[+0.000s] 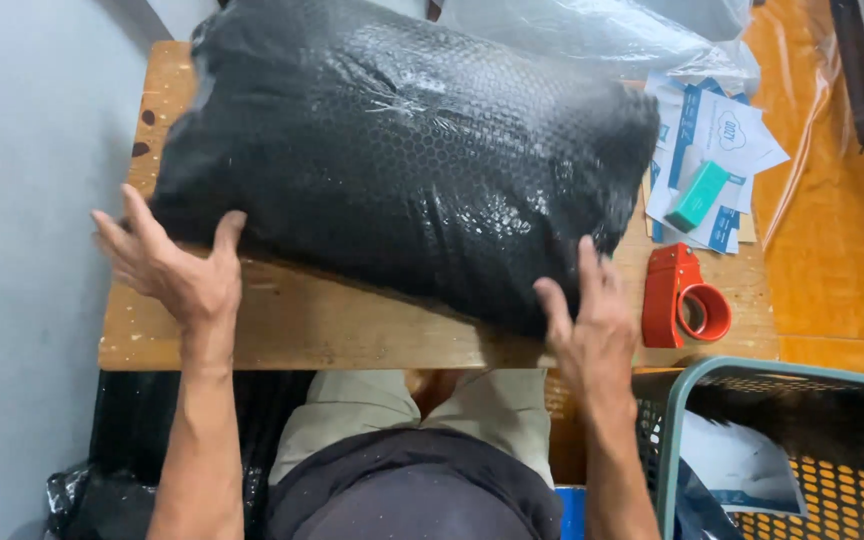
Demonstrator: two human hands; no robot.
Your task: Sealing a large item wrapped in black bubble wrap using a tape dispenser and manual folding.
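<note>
My left hand (177, 270) lies open and flat, fingers spread, pressed against the near-left edge of the big black bubble-wrapped parcel (402, 150), with the thumb up on the wrap; it clasps nothing, it only braces. My right hand (592, 320) is open too, fingers laid up against the parcel's near-right corner, touching the wrap without closing round it. The parcel lies tilted across the wooden table (332, 320), covering most of the top, its long side running from about ten o'clock to four o'clock as I look down; what is inside I cannot tell, for the black film hides it. At three o'clock from my right hand, just beside it, a red tape dispenser (682, 295) stands on the table. Further off, at about one o'clock, a teal block (697, 195) rests on a heap of blue-and-white paper slips (722, 135), and beyond them lies clear plastic sheeting (592, 35). At five o'clock from my right hand stands a green-rimmed mesh basket (752, 375), holding what looks like white paper packets and something dark, though the mesh and the frame edge hide much of it. Below the table at seven o'clock lies a black plastic bag (102, 480).
</note>
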